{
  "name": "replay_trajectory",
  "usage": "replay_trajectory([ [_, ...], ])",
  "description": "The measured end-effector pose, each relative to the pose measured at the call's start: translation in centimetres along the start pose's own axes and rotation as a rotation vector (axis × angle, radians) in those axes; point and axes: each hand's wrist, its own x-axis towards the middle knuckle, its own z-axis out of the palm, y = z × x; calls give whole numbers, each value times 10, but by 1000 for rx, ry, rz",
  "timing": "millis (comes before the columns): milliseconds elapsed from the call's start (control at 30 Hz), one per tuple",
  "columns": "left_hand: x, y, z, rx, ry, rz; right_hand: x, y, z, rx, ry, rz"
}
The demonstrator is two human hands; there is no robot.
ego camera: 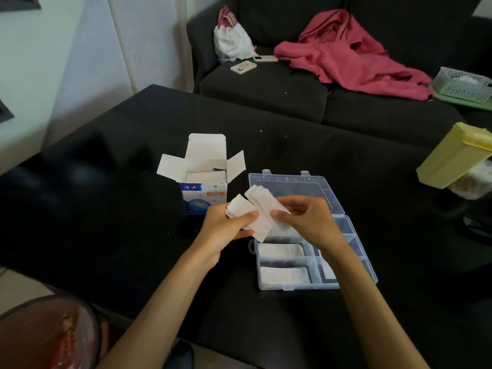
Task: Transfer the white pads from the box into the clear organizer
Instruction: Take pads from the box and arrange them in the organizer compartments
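Observation:
An open white and blue box (203, 182) stands on the black table, flaps spread, with more white pads (206, 176) inside. To its right lies the clear organizer (354, 251), lid open; two of its left compartments hold white pads (281, 250). Above the organizer's near-left corner, my left hand (226, 225) grips a stack of white pads (239, 206). My right hand (306, 222) pinches a second bunch of pads (262, 206) fanned out from that stack.
A yellow container (452, 158) lies at the table's right edge. Behind the table a dark sofa (266, 86) carries a pink jacket (346, 57), a white bag (231, 41), two phones and a white basket (463, 83).

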Motion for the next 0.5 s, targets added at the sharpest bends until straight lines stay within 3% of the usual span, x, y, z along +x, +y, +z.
replay_trajectory([
  [133, 2, 9, -9, 21, 72, -10, 10, 2, -22, -24, 35, -3],
  [267, 2, 15, -19, 72, 126, 26, 26, 5, -38, -484, -210, -92],
  [500, 2, 18, -21, 60, 131, 13, 35, 4, -25, -638, -425, -120],
])
